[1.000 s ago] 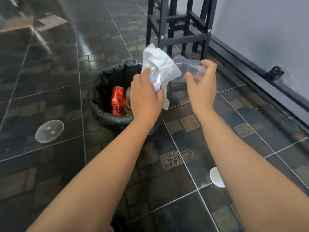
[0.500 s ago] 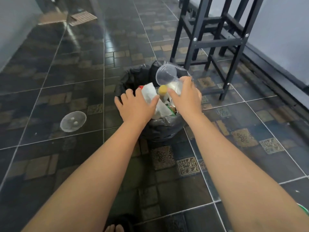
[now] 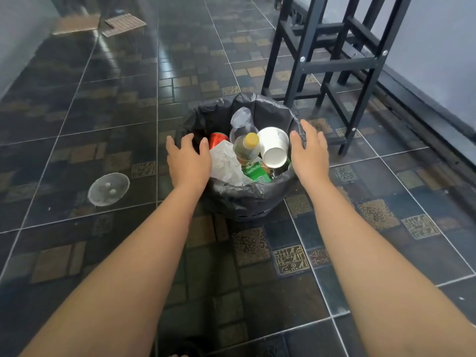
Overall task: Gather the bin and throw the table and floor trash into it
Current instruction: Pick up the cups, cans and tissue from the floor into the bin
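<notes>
Bin (image 3: 247, 202) now holding dropped cup (image 3: 239, 122) and tissue (image 3: 226, 163), left hand (image 3: 189, 161), right hand (image 3: 309, 153) emptied, fingers spread

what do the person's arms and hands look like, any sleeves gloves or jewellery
Both arms are bare from the bottom of the picture to the fingers: no sleeves show. The left hand and the right hand wear no gloves, and no rings, watch or bracelets can be seen on the fingers or wrists. There is a small reddish mark along the left forearm near the wrist. The fingernails look short and unpainted.
</notes>
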Action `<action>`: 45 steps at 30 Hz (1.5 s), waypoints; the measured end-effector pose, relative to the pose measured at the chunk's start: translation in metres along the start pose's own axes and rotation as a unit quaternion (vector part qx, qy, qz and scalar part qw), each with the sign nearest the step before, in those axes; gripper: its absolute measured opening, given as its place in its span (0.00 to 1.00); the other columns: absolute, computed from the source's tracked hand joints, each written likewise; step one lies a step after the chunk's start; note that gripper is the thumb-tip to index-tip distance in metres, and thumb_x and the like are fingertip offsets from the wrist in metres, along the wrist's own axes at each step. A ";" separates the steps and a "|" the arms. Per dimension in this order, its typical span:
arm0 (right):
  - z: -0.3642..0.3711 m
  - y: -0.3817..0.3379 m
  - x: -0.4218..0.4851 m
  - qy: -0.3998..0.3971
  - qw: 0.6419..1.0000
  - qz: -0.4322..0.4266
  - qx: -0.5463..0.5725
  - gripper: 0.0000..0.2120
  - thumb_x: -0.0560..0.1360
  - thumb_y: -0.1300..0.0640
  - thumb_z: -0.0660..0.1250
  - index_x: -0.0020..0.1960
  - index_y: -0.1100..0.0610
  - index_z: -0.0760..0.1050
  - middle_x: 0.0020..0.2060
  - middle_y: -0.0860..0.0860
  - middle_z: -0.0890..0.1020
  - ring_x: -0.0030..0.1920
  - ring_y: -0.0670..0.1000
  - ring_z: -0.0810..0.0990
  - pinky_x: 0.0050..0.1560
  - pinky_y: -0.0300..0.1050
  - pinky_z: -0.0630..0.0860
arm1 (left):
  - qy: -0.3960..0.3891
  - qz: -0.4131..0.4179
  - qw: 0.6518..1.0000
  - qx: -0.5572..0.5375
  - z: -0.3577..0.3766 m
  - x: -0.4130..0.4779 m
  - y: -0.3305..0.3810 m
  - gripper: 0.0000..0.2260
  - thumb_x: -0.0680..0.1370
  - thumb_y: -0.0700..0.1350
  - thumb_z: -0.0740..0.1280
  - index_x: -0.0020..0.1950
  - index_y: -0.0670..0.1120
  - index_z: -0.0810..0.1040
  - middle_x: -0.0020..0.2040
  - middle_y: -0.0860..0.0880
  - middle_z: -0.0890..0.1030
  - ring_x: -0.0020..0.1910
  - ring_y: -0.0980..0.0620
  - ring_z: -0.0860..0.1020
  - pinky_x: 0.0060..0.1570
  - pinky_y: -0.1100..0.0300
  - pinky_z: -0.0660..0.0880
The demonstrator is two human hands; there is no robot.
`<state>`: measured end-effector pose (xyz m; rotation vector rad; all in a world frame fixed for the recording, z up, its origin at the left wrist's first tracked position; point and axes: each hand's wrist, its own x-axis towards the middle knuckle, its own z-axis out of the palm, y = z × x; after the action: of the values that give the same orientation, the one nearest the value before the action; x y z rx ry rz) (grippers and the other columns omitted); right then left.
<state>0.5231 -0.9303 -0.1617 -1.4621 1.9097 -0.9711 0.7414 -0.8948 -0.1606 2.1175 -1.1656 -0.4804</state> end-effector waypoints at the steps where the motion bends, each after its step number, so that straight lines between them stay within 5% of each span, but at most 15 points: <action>1: 0.000 0.001 0.000 -0.021 0.999 0.011 0.026 0.22 0.81 0.44 0.54 0.75 0.41 0.61 0.77 0.50 0.61 0.76 0.52 0.57 0.71 0.54 0.58 | 0.006 -0.004 1.000 -0.012 0.001 0.000 0.000 0.22 0.83 0.56 0.59 0.75 0.49 0.69 0.81 0.42 0.54 0.77 0.40 0.63 0.70 0.47 0.64; 4: 0.000 0.002 0.001 -0.061 0.991 0.030 0.114 0.23 0.81 0.48 0.57 0.75 0.41 0.61 0.74 0.45 0.65 0.74 0.51 0.63 0.69 0.51 0.62 | 0.025 -0.005 0.999 -0.042 0.003 0.000 0.000 0.18 0.83 0.54 0.61 0.71 0.48 0.74 0.79 0.43 0.60 0.73 0.42 0.69 0.67 0.52 0.67; 11: -0.005 0.010 -0.003 -0.060 0.970 0.062 0.228 0.27 0.82 0.60 0.57 0.76 0.40 0.58 0.76 0.44 0.61 0.75 0.50 0.60 0.70 0.49 0.60 | 0.047 0.027 0.992 -0.113 0.004 -0.009 0.002 0.14 0.82 0.51 0.64 0.65 0.49 0.78 0.73 0.46 0.70 0.72 0.49 0.69 0.63 0.59 0.66; 17: -0.047 0.046 -0.007 -0.016 0.967 0.081 0.242 0.27 0.81 0.58 0.59 0.77 0.41 0.57 0.76 0.43 0.60 0.74 0.48 0.61 0.70 0.47 0.59 | 0.042 0.091 0.986 -0.136 0.028 -0.040 0.036 0.15 0.81 0.51 0.65 0.67 0.49 0.76 0.67 0.51 0.75 0.57 0.62 0.69 0.54 0.66 0.62; 22: -0.103 0.086 -0.013 0.051 0.966 0.099 0.234 0.27 0.81 0.56 0.60 0.77 0.41 0.57 0.76 0.43 0.61 0.74 0.47 0.62 0.65 0.41 0.59 | -0.009 0.122 0.980 -0.156 0.067 -0.076 0.070 0.17 0.81 0.51 0.66 0.69 0.49 0.73 0.69 0.52 0.74 0.66 0.56 0.72 0.56 0.66 0.63; 31: -0.182 0.151 -0.026 0.171 0.952 0.133 0.218 0.27 0.82 0.53 0.59 0.77 0.41 0.55 0.76 0.44 0.60 0.75 0.49 0.60 0.70 0.47 0.58 | -0.110 0.195 0.958 -0.180 0.141 -0.114 0.134 0.22 0.81 0.52 0.65 0.74 0.49 0.69 0.73 0.52 0.72 0.71 0.54 0.69 0.62 0.65 0.62; 38: -0.193 0.161 -0.013 0.190 0.963 0.134 0.137 0.27 0.83 0.47 0.54 0.79 0.42 0.49 0.78 0.45 0.53 0.77 0.52 0.55 0.74 0.54 0.55 | -0.168 0.221 0.948 -0.155 0.171 -0.092 0.158 0.30 0.82 0.55 0.63 0.81 0.50 0.57 0.80 0.50 0.62 0.77 0.53 0.61 0.65 0.66 0.55; 45: -0.197 0.157 -0.021 0.187 0.973 0.131 0.033 0.28 0.83 0.44 0.52 0.79 0.46 0.47 0.79 0.45 0.44 0.78 0.49 0.52 0.73 0.54 0.55 | -0.189 0.208 0.955 -0.095 0.168 -0.089 0.160 0.31 0.83 0.59 0.57 0.82 0.49 0.54 0.82 0.48 0.56 0.80 0.49 0.57 0.75 0.50 0.58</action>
<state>0.2864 -0.8434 -0.1710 -1.0063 2.2399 -1.2337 0.4979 -0.9438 -0.1679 1.5948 -1.6589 -0.7839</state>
